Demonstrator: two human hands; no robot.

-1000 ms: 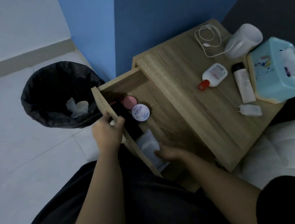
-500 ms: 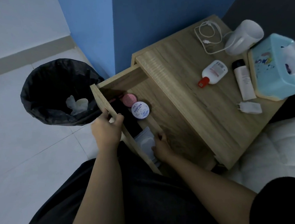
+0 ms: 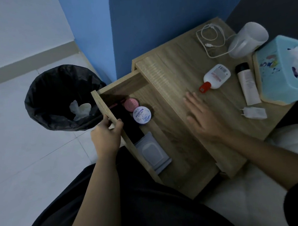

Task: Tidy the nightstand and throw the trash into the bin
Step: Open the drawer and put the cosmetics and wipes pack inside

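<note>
Your left hand (image 3: 106, 136) grips the front panel of the open drawer (image 3: 109, 116), fingers curled over its top edge. Your right hand (image 3: 203, 116) is open and holds nothing, palm down with fingers spread over the tabletop (image 3: 173, 71) of the nightstand; whether it touches the wood you cannot tell. Its fingertips point toward the white bottle with a red cap (image 3: 214, 77), which lies on its side just beyond them.

Inside the drawer, a pink round tin (image 3: 130, 104) touches a white round jar with blue lettering (image 3: 142, 115), both near the far end. A flat dark item (image 3: 125, 121) lies along the front panel beside them, and a pale wipes packet (image 3: 152, 152) lies flat near the end closest to you.

On the tabletop, a white tube with a black cap (image 3: 248, 83) lies beside the red-capped bottle, just next to the teal tissue box (image 3: 284, 70) at the right edge. A white charger plug (image 3: 254, 112) lies near the tube's lower end. At the far corner, a coiled white cable (image 3: 210, 40) sits beside a white cup (image 3: 247, 40).

The bin (image 3: 61, 98), lined with a black bag, stands on the floor to the left of the drawer, close to its front corner, with crumpled white trash (image 3: 80, 109) at its bottom.
</note>
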